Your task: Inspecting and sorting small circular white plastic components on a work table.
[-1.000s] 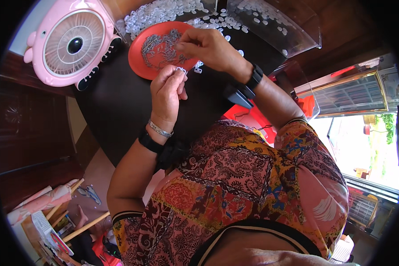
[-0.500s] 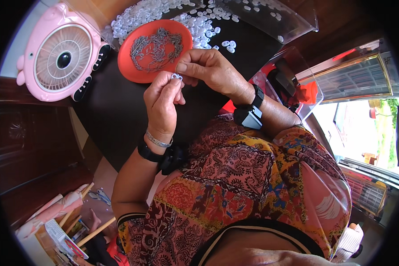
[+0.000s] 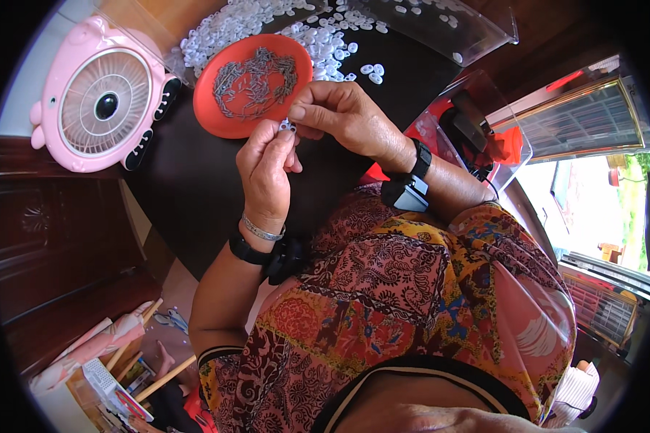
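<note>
My left hand (image 3: pixel 266 169) pinches a small white plastic piece with round holes (image 3: pixel 287 125) between thumb and fingertips. Close against it, my right hand (image 3: pixel 343 119) has thumb and forefinger pressed together at the piece's upper edge. Whatever sits in that right pinch is too small and covered to make out. Just beyond both hands lies an orange-red oval plate (image 3: pixel 206 108), holding many thin grey metal screws or pins (image 3: pixel 263 81). Behind the plate spreads a heap of similar white oval two-holed pieces (image 3: pixel 227 35), with a few loose ones (image 3: pixel 374 72) to its right.
A pink fan (image 3: pixel 102 101) stands at the table's left. Clear plastic bins hold things at the far edge (image 3: pixel 477 36) and at the right (image 3: pixel 518 159). The dark tabletop (image 3: pixel 188 202) runs under my hands. A bright opening (image 3: pixel 592 209) shows far right.
The whole view has shifted slightly. My hands stay together at the white piece, which has tilted a little so its holes now look darker.
</note>
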Tool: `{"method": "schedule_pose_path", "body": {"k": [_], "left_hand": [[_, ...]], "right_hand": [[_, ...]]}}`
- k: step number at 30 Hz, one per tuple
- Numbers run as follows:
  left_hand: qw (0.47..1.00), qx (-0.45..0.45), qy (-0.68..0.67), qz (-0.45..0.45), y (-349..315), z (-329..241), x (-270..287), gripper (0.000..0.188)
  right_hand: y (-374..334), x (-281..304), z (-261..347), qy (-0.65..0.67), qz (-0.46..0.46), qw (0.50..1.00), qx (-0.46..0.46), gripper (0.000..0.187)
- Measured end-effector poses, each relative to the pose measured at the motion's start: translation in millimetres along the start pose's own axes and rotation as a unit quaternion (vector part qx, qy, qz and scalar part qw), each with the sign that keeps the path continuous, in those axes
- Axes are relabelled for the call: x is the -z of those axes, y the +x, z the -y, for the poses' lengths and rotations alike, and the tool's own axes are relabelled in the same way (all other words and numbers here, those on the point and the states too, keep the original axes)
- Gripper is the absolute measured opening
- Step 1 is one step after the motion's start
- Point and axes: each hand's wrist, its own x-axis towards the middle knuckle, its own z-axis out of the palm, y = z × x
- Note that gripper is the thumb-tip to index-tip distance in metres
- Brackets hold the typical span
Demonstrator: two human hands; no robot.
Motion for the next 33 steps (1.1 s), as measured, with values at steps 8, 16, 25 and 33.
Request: {"method": "schedule_pose_path", "body": {"k": [8,16,25,33], "left_hand": [[0.999,-0.003,0.041,0.001,-1.6,2.1,-0.7,0.017],[0.998,-0.002,0.069,-0.014,-3.6,2.5,-4.9,0.017],[0.997,0.011,0.071,-0.013,-0.6,-0.4,-2.2,0.019],[0.992,0.017,0.121,0.036,4.0,-2.2,5.2,0.018]], "right_hand": [[-3.7,-2.5,-6.9,-0.069,-0.019,0.997,0.022,0.016],[-4.2,-8.2,-15.5,-0.145,-0.057,0.983,0.097,0.014],[-4.7,-7.9,-17.6,-0.120,-0.056,0.989,0.069,0.016],[0.9,4.0,-7.8,-0.122,0.023,0.992,0.033,0.018]]}}
